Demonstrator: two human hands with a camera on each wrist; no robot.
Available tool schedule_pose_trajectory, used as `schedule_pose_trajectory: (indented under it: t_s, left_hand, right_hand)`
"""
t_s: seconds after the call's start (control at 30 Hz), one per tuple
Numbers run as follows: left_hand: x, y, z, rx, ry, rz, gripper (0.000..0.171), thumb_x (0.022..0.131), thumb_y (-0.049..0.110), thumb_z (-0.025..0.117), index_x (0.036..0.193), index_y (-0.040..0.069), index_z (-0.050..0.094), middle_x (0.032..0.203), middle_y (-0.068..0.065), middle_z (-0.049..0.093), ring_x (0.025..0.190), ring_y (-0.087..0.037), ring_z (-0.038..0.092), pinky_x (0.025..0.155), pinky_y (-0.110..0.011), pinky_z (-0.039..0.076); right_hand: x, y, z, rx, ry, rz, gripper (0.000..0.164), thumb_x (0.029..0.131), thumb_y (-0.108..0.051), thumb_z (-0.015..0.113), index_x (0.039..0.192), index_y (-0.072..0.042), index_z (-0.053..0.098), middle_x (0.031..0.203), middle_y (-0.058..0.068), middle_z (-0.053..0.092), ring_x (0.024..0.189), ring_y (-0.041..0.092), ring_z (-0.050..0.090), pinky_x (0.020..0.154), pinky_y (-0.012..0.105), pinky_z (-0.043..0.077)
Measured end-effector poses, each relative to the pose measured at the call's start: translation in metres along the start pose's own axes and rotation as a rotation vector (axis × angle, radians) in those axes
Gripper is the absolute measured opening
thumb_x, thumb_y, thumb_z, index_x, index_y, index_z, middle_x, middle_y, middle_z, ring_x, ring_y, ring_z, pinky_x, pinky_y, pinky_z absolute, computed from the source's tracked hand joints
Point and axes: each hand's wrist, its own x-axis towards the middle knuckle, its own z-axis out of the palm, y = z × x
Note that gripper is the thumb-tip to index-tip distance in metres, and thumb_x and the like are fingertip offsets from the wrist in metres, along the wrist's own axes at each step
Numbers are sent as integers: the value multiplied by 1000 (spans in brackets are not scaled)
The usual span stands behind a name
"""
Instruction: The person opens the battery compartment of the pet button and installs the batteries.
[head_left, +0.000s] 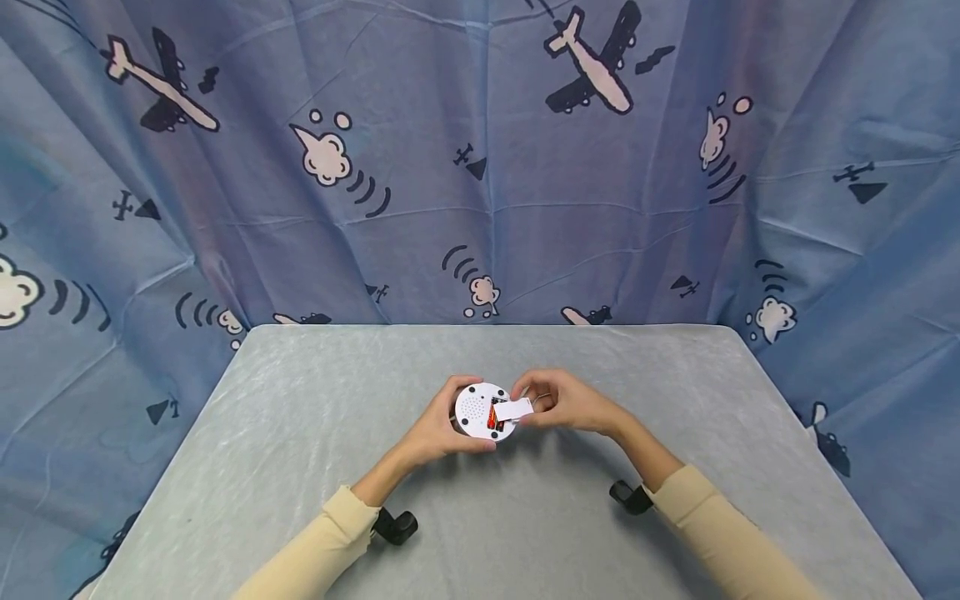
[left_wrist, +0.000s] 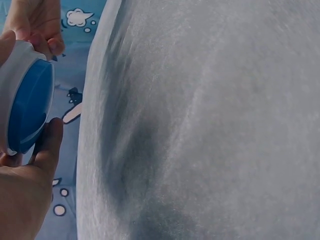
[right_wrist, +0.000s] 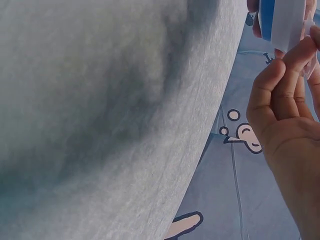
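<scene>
A round white device (head_left: 474,407) with small speaker-like holes and dark feet faces up in the head view. Orange and black batteries (head_left: 493,414) show in its compartment. The left wrist view shows the blue other side (left_wrist: 33,106) of the device. My left hand (head_left: 438,427) grips its rim, thumb along the near edge and fingers round the far one. My right hand (head_left: 564,402) pinches a small white battery cover (head_left: 513,409), which overlaps the compartment's right part in the head view. Whether cover and device touch cannot be told. In the right wrist view, the cover is largely hidden by fingers.
A pale grey cloth-covered table (head_left: 315,392) lies below both hands. Behind it hangs a blue curtain (head_left: 420,208) printed with planes and clouds. Black wrist cameras (head_left: 396,527) sit at both beige cuffs.
</scene>
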Motion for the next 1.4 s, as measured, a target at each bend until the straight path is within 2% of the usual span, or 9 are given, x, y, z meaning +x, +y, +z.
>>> schedule_pose_trajectory:
  t_s: [0.33,0.47,0.53,0.6,0.8,1.0,1.17,1.27,1.4]
  left_hand:
    - [3,4,0,-1,-4,6,89,69,-2,92,142,-2,41,129,-17,57,112,-25,55,94,-30,45]
    - [4,4,0,-5,-5,11,90,68,-3,92,143,-2,40,130,-16,56,113,-25,55,94,-31,45]
    - [5,4,0,-2,-2,8,91,68,-3,92,143,-1,41,130,-15,57,113,-24,55,94,-31,45]
    - [5,5,0,3,1,6,92,67,-3,92,143,-1,41,129,-13,57,113,-23,55,95,-31,44]
    - [5,5,-1,10,-2,4,95,66,-4,93,144,-4,39,130,-11,57,113,-23,55,95,-31,44]
    - [4,4,0,1,2,10,94,66,-5,93,144,-2,40,129,-11,58,113,-23,55,94,-31,45]
    - [4,4,0,-2,6,5,93,66,-5,93,143,1,41,129,-11,58,112,-22,56,93,-30,46]
    - [4,4,1,-1,7,3,94,66,-4,93,144,-1,40,129,-11,58,112,-22,56,93,-30,46]
    - [5,4,2,-13,4,1,95,66,-5,93,144,-3,39,129,-11,58,112,-23,56,93,-30,46]
  right_hand:
    - [-1,-4,-4,56,3,5,31,87,4,77,116,3,65,93,16,64,70,17,57,60,25,46]
    - [-1,-3,-4,62,21,24,28,90,0,75,116,2,65,101,18,65,80,30,64,74,40,57]
    - [-1,-4,-3,69,32,33,28,92,-1,74,117,4,65,103,19,65,84,35,66,82,51,55]
    - [-1,-4,-3,88,42,43,30,92,-1,73,120,6,62,103,21,65,87,36,68,85,57,53]
    - [-2,-6,-1,129,88,68,39,91,3,73,124,11,54,98,24,68,85,32,70,83,53,55]
    - [-5,-6,0,101,130,80,25,93,0,73,112,8,59,94,21,70,84,35,69,80,50,56]
    - [-7,-3,1,92,147,66,21,94,-1,72,111,6,63,92,21,69,82,39,68,79,54,55]
    - [-8,-3,0,84,153,56,23,95,-3,71,115,7,65,94,21,68,83,42,67,79,57,54]
    - [-9,-5,-1,47,156,55,26,97,-7,69,121,5,68,106,18,69,86,35,67,82,54,55]
